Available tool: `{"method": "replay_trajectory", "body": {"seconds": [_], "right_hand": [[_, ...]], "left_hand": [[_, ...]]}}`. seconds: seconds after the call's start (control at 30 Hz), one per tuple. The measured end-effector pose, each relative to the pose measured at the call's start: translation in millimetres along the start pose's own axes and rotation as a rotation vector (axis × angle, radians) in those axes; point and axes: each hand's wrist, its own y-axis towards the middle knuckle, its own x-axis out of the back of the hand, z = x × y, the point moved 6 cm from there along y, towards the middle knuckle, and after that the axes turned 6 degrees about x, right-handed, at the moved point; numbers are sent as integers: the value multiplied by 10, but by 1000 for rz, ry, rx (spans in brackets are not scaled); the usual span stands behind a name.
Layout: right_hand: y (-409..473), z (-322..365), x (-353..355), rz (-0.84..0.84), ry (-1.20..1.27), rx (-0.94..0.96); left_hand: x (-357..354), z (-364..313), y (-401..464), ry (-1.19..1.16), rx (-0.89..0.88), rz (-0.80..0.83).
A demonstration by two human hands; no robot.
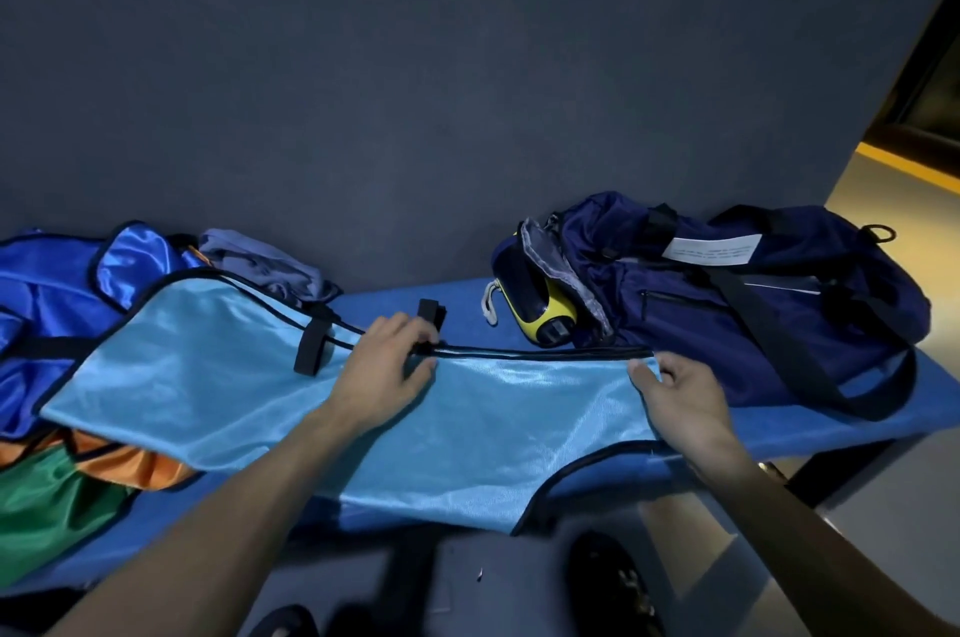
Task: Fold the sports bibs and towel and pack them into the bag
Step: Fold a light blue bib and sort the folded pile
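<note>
A light blue sports bib (218,376) with black trim lies spread along the blue bench (457,296). My left hand (387,371) pinches its far black-trimmed edge near the middle. At the bib's right corner my right hand (680,394) grips the cloth. A navy duffel bag (727,303) sits at the right end of the bench, unzipped at its left end. More bibs are heaped at the left: a royal blue one (47,293), an orange one (130,467) and a green one (47,506). A grey-blue towel (260,264) lies crumpled behind the light blue bib.
A yellow and black object (540,311) sticks out of the bag's open end. A dark wall (467,90) rises right behind the bench. The bench's black leg (841,462) shows at the right, with pale floor (893,220) beyond. Dark shoes (613,579) are below the front edge.
</note>
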Motion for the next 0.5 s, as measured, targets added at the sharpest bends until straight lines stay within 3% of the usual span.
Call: {"method": "replay_trajectory", "body": {"seconds": [0.07,0.23,0.5], "right_hand": [[-29,38,-20,-19,-9,39],[-129,121,-39,-48,-72,99],[-215,231,-8,-45,-1,70]], "left_hand": [[-80,14,-77,84,-36,51],[-160,1,24,139,113,132],[-199,-101,130,137,123,249]]}}
